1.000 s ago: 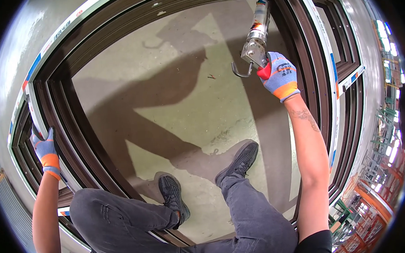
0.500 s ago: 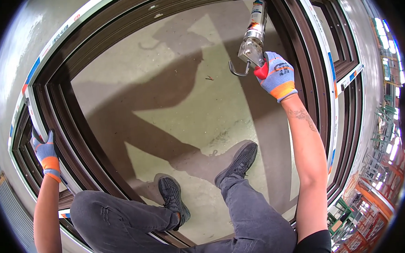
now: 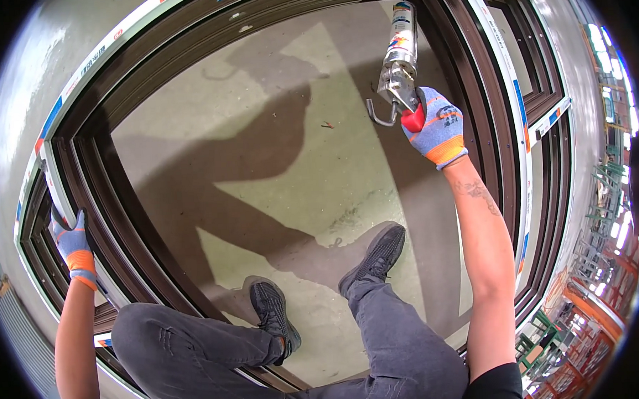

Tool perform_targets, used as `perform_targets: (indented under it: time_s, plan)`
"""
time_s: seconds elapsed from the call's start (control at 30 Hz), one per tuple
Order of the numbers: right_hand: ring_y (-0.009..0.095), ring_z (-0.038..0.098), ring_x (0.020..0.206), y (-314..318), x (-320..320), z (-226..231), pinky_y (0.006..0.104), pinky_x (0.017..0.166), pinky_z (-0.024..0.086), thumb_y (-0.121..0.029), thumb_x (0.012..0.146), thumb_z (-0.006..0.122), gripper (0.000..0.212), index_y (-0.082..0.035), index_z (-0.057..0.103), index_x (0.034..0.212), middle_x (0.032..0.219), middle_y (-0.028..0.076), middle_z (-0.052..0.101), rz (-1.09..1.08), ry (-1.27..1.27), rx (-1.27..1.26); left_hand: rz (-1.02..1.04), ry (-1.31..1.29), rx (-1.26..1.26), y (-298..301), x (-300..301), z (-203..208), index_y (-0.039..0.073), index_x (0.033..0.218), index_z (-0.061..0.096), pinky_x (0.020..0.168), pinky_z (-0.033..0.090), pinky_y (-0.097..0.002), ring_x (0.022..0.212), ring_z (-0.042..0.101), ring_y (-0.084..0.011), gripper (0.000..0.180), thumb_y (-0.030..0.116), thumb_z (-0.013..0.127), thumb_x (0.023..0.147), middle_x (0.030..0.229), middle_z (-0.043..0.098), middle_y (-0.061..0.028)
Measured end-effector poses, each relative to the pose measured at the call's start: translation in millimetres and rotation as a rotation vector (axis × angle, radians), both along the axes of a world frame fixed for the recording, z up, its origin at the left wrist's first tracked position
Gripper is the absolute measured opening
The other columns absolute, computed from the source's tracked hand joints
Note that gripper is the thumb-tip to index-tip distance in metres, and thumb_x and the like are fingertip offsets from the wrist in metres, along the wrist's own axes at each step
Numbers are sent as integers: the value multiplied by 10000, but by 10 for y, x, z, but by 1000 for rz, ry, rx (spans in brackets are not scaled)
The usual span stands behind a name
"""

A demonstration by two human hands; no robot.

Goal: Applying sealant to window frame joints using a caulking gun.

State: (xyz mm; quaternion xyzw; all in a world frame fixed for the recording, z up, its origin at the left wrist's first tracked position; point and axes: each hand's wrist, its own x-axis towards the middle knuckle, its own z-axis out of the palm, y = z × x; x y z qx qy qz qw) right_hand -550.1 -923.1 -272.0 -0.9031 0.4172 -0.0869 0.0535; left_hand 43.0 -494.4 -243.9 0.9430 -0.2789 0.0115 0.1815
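In my right hand, gloved in blue-grey and orange, I hold a caulking gun by its red-tipped grip. Its silver barrel with a printed cartridge points away from me, toward the far right corner of a large dark brown window frame. A bent metal hook sticks out from the gun's left side. My left hand, in a matching glove, straddles a bar at the frame's left side, thumb on one side and fingers on the other. The fingertips are partly hidden.
My legs and dark shoes are inside the frame opening, on the smooth grey floor. Smaller frame sections adjoin at right and left. Orange and green racks stand farther right. Light protective tape edges the frame.
My right hand and the caulking gun have shifted very slightly, with the gun turning a little more upright in view. My left hand stays on the bar.
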Motion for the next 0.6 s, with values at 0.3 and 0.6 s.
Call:
perform_targets:
  time_s: [0.3, 0.6]
  plan:
    - [369, 658, 857, 59, 164, 89, 422, 735, 542, -183, 754, 740, 337, -66, 615, 1044, 914, 154, 665, -49, -60, 22, 28, 7, -6, -71, -120, 86, 34, 1398, 514, 974, 472, -352, 1083, 636, -261, 631, 135, 782, 836, 1247, 652, -141]
    - [350, 676, 759, 45, 84, 77, 415, 699, 543, -187, 753, 727, 298, -54, 620, 997, 846, 159, 681, -139, -257, 91, 47, -40, 89, -63, -143, 132, 62, 1421, 490, 949, 510, -401, 1100, 645, -340, 699, 222, 804, 817, 1247, 634, -192]
